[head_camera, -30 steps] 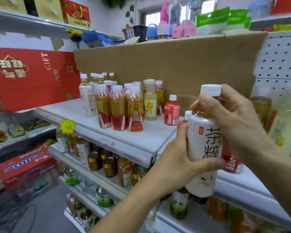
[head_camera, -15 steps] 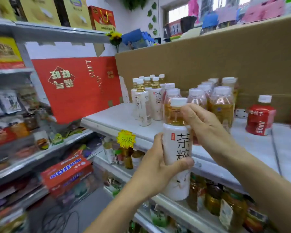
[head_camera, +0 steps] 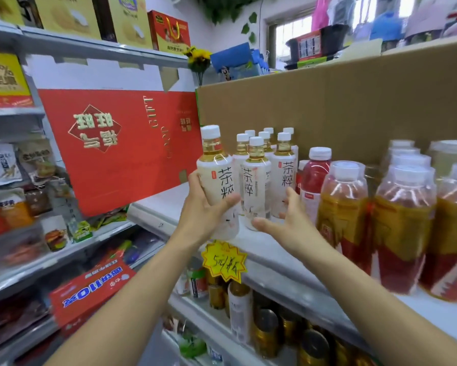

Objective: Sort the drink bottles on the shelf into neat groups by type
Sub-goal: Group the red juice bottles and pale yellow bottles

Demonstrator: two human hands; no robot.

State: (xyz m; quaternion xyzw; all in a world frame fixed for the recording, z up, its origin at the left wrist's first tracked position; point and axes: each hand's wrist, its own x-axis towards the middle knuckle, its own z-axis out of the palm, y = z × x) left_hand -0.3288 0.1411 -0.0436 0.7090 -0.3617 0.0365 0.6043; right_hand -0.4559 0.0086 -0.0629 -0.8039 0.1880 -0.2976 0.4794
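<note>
1. The left hand [head_camera: 201, 212] grips a white tea bottle [head_camera: 218, 178] round its lower half, upright, over the shelf's [head_camera: 169, 204] near edge.
2. It is just left of the matching bottles [head_camera: 282, 175].
3. The right hand [head_camera: 288, 220] is spread, holding nothing, near the front one's base.
4. Amber bottles [head_camera: 401, 220] stand right.

left hand [head_camera: 203, 215]: grips white-sleeved plastic tea bottle [head_camera: 216, 178] with white cap, upright, by front edge of white shelf [head_camera: 166, 207]. right hand [head_camera: 288, 220]: fingers spread, holding nothing, just beside cluster of matching white-sleeved bottles [head_camera: 284, 178]. right of right hand: red juice bottle [head_camera: 314, 178], amber-and-red labelled bottles [head_camera: 343, 215]. below both hands: yellow starburst price tag [head_camera: 224, 261].
</note>
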